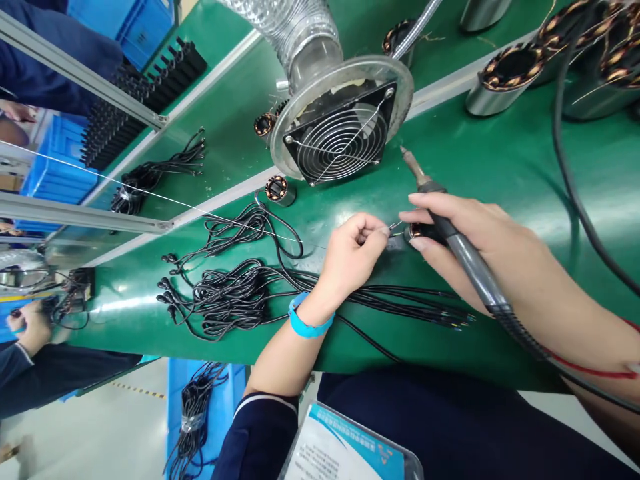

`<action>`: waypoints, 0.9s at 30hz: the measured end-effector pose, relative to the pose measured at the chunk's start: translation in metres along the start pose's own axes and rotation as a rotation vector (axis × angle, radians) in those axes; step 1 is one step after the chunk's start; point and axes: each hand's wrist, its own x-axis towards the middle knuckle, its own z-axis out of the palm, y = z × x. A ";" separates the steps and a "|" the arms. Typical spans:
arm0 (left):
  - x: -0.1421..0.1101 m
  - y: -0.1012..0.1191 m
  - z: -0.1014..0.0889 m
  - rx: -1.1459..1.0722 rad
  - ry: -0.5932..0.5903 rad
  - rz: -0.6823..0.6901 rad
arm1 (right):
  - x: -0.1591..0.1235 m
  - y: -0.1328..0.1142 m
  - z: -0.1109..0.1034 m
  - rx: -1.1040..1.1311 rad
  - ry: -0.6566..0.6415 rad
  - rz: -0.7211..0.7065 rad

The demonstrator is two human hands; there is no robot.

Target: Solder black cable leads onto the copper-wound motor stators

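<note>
My left hand [355, 257], with a bright blue wristband, is closed in a pinch on thin wire ends [395, 227] over the green bench. In my right hand [500, 240] lies a soldering iron [470, 270], its tip angled up and away to the left. The same hand's fingertips hold a small dark round part with copper showing, probably a motor stator [414, 231], close to the wire ends. Much of that part is hidden by the fingers. Under and beside my left wrist, black cables [235, 293] lie bundled, their stripped ends [455, 320] to the right.
A round fume extractor [340, 143] with a wire fan guard hangs just beyond my hands. One small stator [279, 190] stands left of it; larger stators [510, 73] stand at the upper right. A dark cord [570, 153] loops down the right. A co-worker's hand [33, 327] is at far left.
</note>
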 end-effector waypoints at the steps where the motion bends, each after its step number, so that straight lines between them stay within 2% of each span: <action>1: 0.000 -0.001 0.000 0.002 0.003 0.011 | -0.001 0.000 0.002 0.018 0.014 0.021; 4: -0.003 -0.003 -0.001 0.008 0.014 0.056 | -0.005 -0.002 0.006 0.029 0.079 0.078; 8: -0.007 -0.004 -0.004 0.048 -0.017 0.141 | -0.004 -0.002 0.012 0.005 0.093 0.043; 13: -0.011 -0.004 -0.009 0.244 -0.063 0.400 | 0.001 0.002 0.018 0.086 0.126 0.050; 15: -0.012 -0.004 -0.010 0.299 -0.070 0.433 | 0.001 0.003 0.018 0.113 0.124 0.029; 19: -0.014 -0.003 -0.009 0.305 -0.056 0.362 | -0.006 0.000 0.008 0.078 0.170 0.051; 23: -0.019 -0.001 -0.005 0.252 -0.088 0.186 | -0.019 -0.006 -0.009 0.058 0.296 0.079; 27: -0.022 0.001 0.001 0.191 -0.119 0.043 | -0.038 -0.001 -0.018 0.060 0.286 -0.052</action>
